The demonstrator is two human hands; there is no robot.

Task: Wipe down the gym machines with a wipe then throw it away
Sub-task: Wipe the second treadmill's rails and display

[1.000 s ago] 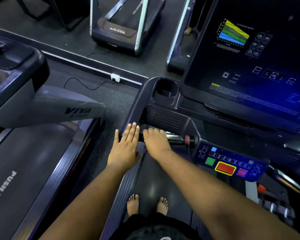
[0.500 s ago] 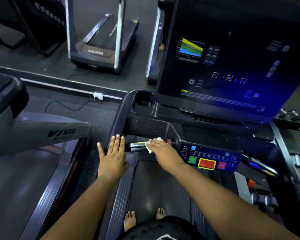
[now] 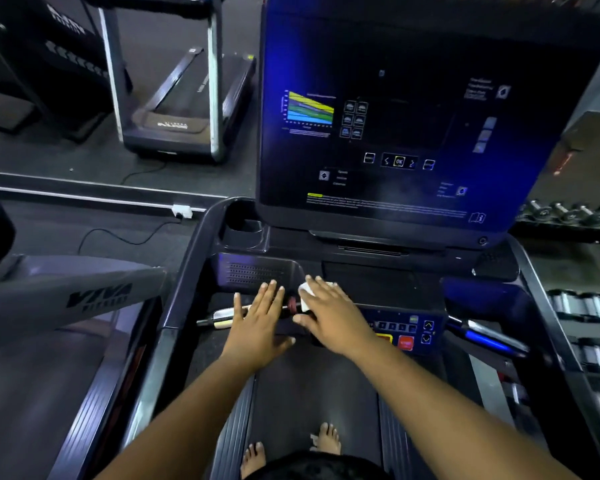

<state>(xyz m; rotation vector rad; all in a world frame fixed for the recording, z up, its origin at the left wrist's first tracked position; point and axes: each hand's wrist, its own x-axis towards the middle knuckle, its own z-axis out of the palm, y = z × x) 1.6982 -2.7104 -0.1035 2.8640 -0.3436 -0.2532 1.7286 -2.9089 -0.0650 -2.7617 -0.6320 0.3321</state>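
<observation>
My right hand (image 3: 329, 315) lies flat on the wipe (image 3: 307, 293), fingers (image 3: 317, 289) straight & slightly spread, pressing it onto the treadmill console (image 3: 257, 271) just left of the button panel (image 3: 404, 332). Wipe = white, only its far-left edge peeks out from under my fingers. Vs 0.5 s ago: right hand + wipe have shifted right, off the chrome grip bar (image 3: 222, 317) & up onto the console edge beside the panel; before, the wipe was wrapped on the bar.

My left hand (image 3: 257, 322) is open, fingers straight & fanned, palm down over the bar's right end, thumb out to the right near my right thumb. 0.5 s ago it rested further left on the side rail (image 3: 184, 271); now it's moved right, hands nearly touching. Can't tell if the palm actually contacts the bar.

Screen (image 3: 413, 116) far, lit w/ graph, now more centred than before. Cup holder (image 3: 243, 226) far-left of console. My bare feet (image 3: 328, 439) on the belt (image 3: 312, 393), near. Another treadmill (image 3: 66, 296) at left w/ VIVA logo, a third one (image 3: 181, 98) far left. Dumbbells (image 3: 568, 213) at right.
</observation>
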